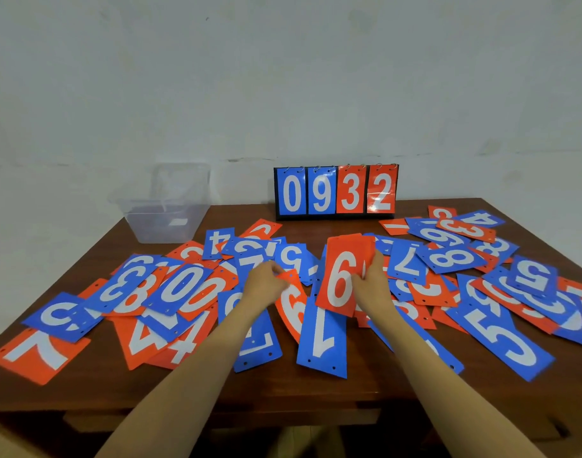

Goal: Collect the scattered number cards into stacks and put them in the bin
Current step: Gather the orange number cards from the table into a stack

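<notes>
Red and blue number cards lie scattered and overlapping across the brown table [355, 388]. My right hand [370, 276] holds a small stack of red cards [341, 276] upright above the pile, a white 6 on its front. My left hand [265, 280] pinches the top corner of a curved red card [294, 304] that lies among the others at the table's middle. A blue 1 card [322, 338] lies just below the held stack. The clear plastic bin [165, 209] stands at the far left corner of the table.
A flip scoreboard [336, 191] showing 0 9 3 2 stands at the table's far edge against the white wall. Cards cover the table from the left edge to the right edge. A strip of bare wood runs along the near edge.
</notes>
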The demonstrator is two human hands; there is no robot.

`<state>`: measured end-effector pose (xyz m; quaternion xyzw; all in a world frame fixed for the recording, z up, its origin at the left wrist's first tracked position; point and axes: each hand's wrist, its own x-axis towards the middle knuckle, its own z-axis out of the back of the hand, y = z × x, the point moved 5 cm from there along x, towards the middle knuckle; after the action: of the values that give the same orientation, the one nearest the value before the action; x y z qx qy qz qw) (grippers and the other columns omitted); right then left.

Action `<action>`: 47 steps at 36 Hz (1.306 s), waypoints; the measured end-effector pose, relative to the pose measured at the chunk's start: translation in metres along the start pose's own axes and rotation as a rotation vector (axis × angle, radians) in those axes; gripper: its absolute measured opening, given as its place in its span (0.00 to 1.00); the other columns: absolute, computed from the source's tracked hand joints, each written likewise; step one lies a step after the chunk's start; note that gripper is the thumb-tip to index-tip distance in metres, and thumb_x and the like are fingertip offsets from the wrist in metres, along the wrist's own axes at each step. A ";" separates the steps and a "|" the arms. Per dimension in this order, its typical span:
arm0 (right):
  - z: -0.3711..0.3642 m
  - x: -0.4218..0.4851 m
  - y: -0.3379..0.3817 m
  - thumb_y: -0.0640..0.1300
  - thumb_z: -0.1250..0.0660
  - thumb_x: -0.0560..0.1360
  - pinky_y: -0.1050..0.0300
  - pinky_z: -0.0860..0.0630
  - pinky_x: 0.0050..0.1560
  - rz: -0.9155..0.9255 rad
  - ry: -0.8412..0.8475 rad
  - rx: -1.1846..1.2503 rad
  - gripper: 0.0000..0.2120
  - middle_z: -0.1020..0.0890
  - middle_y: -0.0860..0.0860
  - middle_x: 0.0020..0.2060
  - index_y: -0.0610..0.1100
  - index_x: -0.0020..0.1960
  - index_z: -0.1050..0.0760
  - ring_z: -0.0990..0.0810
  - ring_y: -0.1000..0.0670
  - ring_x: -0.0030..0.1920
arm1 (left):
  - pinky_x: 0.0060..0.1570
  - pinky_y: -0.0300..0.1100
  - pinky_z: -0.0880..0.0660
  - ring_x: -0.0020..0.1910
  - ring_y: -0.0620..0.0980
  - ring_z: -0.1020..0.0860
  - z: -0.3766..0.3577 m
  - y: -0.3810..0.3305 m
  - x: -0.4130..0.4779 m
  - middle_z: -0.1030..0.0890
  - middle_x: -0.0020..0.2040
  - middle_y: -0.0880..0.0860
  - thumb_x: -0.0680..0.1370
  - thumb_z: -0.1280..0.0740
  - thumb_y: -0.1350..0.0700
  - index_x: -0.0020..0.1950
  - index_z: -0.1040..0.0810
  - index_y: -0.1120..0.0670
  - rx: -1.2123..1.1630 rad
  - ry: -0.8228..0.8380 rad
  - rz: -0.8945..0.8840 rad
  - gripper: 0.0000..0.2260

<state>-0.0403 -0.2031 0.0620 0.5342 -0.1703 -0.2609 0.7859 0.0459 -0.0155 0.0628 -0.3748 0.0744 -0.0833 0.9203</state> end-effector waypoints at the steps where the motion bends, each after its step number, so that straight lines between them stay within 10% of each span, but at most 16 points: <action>1: 0.000 0.000 -0.001 0.36 0.41 0.79 0.43 0.29 0.62 -0.008 0.000 0.003 0.29 0.33 0.43 0.70 0.44 0.76 0.50 0.30 0.40 0.67 | 0.47 0.38 0.28 0.57 0.51 0.24 0.007 -0.001 0.001 0.24 0.60 0.55 0.76 0.33 0.59 0.60 0.25 0.56 -0.039 -0.062 -0.014 0.13; 8: -0.002 -0.002 0.003 0.37 0.42 0.79 0.41 0.30 0.63 -0.034 -0.022 0.060 0.30 0.35 0.43 0.71 0.45 0.76 0.53 0.32 0.40 0.68 | 0.49 0.37 0.28 0.58 0.50 0.24 0.051 -0.018 -0.004 0.24 0.61 0.53 0.79 0.36 0.56 0.60 0.27 0.53 -0.245 -0.402 -0.220 0.10; 13: -0.002 -0.002 0.014 0.38 0.41 0.79 0.43 0.30 0.63 -0.010 -0.053 0.174 0.30 0.35 0.45 0.71 0.47 0.76 0.52 0.32 0.41 0.68 | 0.39 0.33 0.25 0.44 0.42 0.23 0.061 -0.031 -0.010 0.23 0.49 0.46 0.76 0.32 0.55 0.57 0.28 0.51 -0.545 -0.327 -0.299 0.11; 18: -0.017 -0.003 0.028 0.38 0.41 0.79 0.50 0.25 0.52 0.011 0.128 0.305 0.25 0.28 0.48 0.65 0.52 0.73 0.44 0.26 0.47 0.60 | 0.47 0.49 0.19 0.48 0.50 0.19 0.045 -0.034 -0.005 0.21 0.48 0.47 0.75 0.30 0.54 0.50 0.28 0.47 -0.662 -0.184 -0.265 0.08; 24: -0.039 -0.004 0.045 0.40 0.43 0.80 0.58 0.22 0.42 0.028 0.244 0.313 0.22 0.25 0.50 0.58 0.52 0.72 0.42 0.22 0.51 0.49 | 0.54 0.50 0.22 0.54 0.50 0.23 0.035 -0.033 0.005 0.27 0.49 0.43 0.74 0.30 0.54 0.45 0.29 0.44 -0.616 -0.241 -0.219 0.08; 30: -0.060 0.004 0.050 0.47 0.34 0.76 0.47 0.23 0.55 0.011 0.307 0.245 0.30 0.27 0.46 0.65 0.52 0.73 0.47 0.23 0.45 0.58 | 0.53 0.54 0.22 0.55 0.53 0.22 0.034 -0.020 0.028 0.26 0.52 0.45 0.73 0.28 0.53 0.43 0.29 0.42 -0.568 -0.257 -0.175 0.10; 34: -0.076 0.014 0.055 0.39 0.32 0.74 0.46 0.26 0.58 0.082 0.309 0.129 0.43 0.34 0.46 0.69 0.53 0.75 0.59 0.28 0.44 0.65 | 0.54 0.53 0.22 0.56 0.52 0.23 0.034 -0.013 0.047 0.27 0.53 0.46 0.73 0.28 0.54 0.52 0.30 0.47 -0.531 -0.276 -0.172 0.13; 47: -0.100 0.105 0.066 0.35 0.39 0.78 0.47 0.28 0.59 0.087 0.313 -0.046 0.41 0.33 0.42 0.69 0.50 0.76 0.66 0.28 0.41 0.65 | 0.54 0.45 0.26 0.62 0.57 0.27 0.036 0.027 0.177 0.31 0.67 0.59 0.75 0.31 0.57 0.69 0.35 0.60 -0.026 -0.027 0.108 0.26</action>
<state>0.1137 -0.1704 0.0848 0.5422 -0.0626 -0.1439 0.8255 0.2286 -0.0089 0.0565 -0.3833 0.0833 -0.0272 0.9195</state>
